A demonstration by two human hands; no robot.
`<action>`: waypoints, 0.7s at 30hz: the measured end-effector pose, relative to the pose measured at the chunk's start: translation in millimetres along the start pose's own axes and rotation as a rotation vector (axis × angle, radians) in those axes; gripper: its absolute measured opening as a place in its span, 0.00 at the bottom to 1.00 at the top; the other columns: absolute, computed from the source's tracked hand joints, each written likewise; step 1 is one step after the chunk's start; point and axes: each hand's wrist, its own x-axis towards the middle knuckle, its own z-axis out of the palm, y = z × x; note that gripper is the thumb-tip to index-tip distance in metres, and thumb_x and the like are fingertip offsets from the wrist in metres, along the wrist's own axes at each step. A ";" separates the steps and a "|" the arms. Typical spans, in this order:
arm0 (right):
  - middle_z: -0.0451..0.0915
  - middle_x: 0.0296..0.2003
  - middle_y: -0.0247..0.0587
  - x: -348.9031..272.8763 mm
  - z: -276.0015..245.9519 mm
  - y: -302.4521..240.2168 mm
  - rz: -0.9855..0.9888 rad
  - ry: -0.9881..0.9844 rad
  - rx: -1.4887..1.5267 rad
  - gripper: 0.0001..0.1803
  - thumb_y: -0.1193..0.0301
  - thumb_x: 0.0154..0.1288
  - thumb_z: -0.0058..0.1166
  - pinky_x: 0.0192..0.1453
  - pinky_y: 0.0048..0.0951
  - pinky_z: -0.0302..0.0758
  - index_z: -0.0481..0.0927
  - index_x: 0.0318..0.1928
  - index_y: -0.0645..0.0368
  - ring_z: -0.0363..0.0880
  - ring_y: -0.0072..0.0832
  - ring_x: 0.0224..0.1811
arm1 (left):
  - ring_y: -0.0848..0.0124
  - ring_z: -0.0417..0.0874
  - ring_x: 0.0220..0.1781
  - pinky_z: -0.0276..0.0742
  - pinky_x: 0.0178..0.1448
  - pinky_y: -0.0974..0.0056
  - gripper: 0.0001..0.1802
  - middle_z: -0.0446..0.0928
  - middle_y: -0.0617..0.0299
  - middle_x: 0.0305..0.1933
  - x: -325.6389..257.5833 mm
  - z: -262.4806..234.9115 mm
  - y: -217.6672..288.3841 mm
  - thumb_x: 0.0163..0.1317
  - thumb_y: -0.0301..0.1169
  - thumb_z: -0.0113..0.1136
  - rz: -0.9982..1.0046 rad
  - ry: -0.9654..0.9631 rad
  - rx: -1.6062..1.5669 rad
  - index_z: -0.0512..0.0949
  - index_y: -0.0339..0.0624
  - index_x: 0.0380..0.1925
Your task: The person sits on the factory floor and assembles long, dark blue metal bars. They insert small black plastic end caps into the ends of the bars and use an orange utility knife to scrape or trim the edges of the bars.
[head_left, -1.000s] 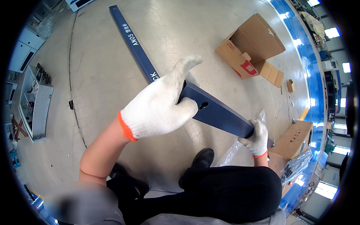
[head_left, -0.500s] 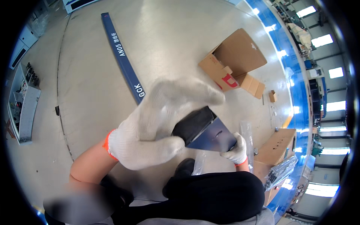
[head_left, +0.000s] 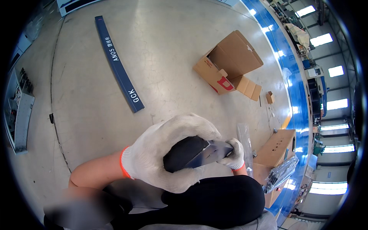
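Both gloved, both closed on one dark blue flat metal bar (head_left: 199, 152), seen nearly end-on above the lap. Left hand (head_left: 165, 153), in a white knit glove with an orange cuff, wrapped around the near end from above, fingers curled over the top face and thumb underneath. Right hand (head_left: 233, 153), in a matching glove, pinching the far end with fingers closed over the edge. Held level between the two, clear of the grey concrete floor (head_left: 165, 76), above the black-trousered knee (head_left: 214, 199).

Likely stiff and fairly weighty, judging by the two-handed hold; painted faces probably smooth, so better gripped by the edges with the knit palms, one hand toward each end. Appears as a dark, foreshortened slab with a glossy face and squared corner; full length not readable from this angle.

Further out: a similar long blue lettered strip (head_left: 119, 63) lying flat toward the floor's upper left; an open brown cardboard box (head_left: 228, 63) toward the upper right; a clear plastic sleeve (head_left: 245, 140) just beyond the right hand; another cardboard carton (head_left: 278, 143) at the right.
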 end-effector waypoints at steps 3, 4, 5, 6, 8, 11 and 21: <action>0.79 0.28 0.42 -0.9 1.5 -1.1 -0.014 0.005 -0.016 0.30 0.70 0.32 0.76 0.32 0.42 0.76 0.79 0.41 0.58 0.79 0.46 0.27 | 0.53 0.88 0.63 0.85 0.68 0.52 0.36 0.84 0.43 0.61 -5.8 2.7 1.3 0.47 0.21 0.65 -0.054 0.045 -0.022 0.75 0.36 0.62; 0.79 0.28 0.42 -1.2 1.9 -1.5 -0.023 0.004 -0.019 0.30 0.70 0.32 0.76 0.32 0.42 0.76 0.79 0.42 0.58 0.79 0.46 0.27 | 0.54 0.88 0.62 0.86 0.67 0.53 0.35 0.84 0.43 0.61 -6.9 5.6 -1.6 0.47 0.20 0.64 -0.012 0.073 0.008 0.75 0.36 0.61; 0.79 0.28 0.43 -1.4 2.5 -2.0 -0.025 0.000 -0.020 0.30 0.70 0.32 0.76 0.33 0.42 0.76 0.78 0.42 0.58 0.79 0.46 0.27 | 0.55 0.89 0.61 0.86 0.67 0.54 0.34 0.84 0.43 0.60 -8.2 7.8 -3.1 0.47 0.19 0.63 0.031 0.101 0.038 0.75 0.35 0.60; 0.79 0.28 0.43 -1.5 3.3 -2.5 -0.027 -0.004 -0.022 0.30 0.70 0.32 0.76 0.33 0.42 0.76 0.78 0.42 0.58 0.79 0.46 0.27 | 0.56 0.89 0.61 0.86 0.66 0.54 0.33 0.84 0.43 0.60 -9.9 9.2 -2.2 0.47 0.18 0.62 0.009 0.115 0.043 0.75 0.35 0.60; 0.80 0.28 0.43 -1.3 3.6 -3.4 -0.027 -0.004 -0.025 0.30 0.70 0.33 0.76 0.33 0.42 0.76 0.78 0.42 0.58 0.79 0.46 0.27 | 0.59 0.89 0.59 0.86 0.65 0.56 0.31 0.84 0.43 0.60 -11.5 11.0 2.5 0.49 0.17 0.59 -0.036 0.141 0.055 0.74 0.33 0.59; 0.80 0.29 0.43 -1.9 5.6 -3.1 -0.018 0.012 -0.035 0.31 0.70 0.33 0.76 0.33 0.42 0.76 0.77 0.43 0.58 0.79 0.45 0.27 | 0.61 0.90 0.58 0.86 0.63 0.59 0.30 0.84 0.44 0.59 -6.9 5.4 2.0 0.51 0.16 0.55 -0.009 0.108 0.099 0.73 0.32 0.59; 0.80 0.31 0.45 1.6 5.7 5.4 0.047 0.120 -0.153 0.33 0.71 0.36 0.75 0.35 0.43 0.77 0.77 0.47 0.57 0.80 0.46 0.29 | 0.59 0.89 0.56 0.91 0.51 0.56 0.35 0.77 0.45 0.62 13.0 -13.8 32.7 0.65 0.16 0.47 -0.173 0.544 -0.050 0.61 0.35 0.74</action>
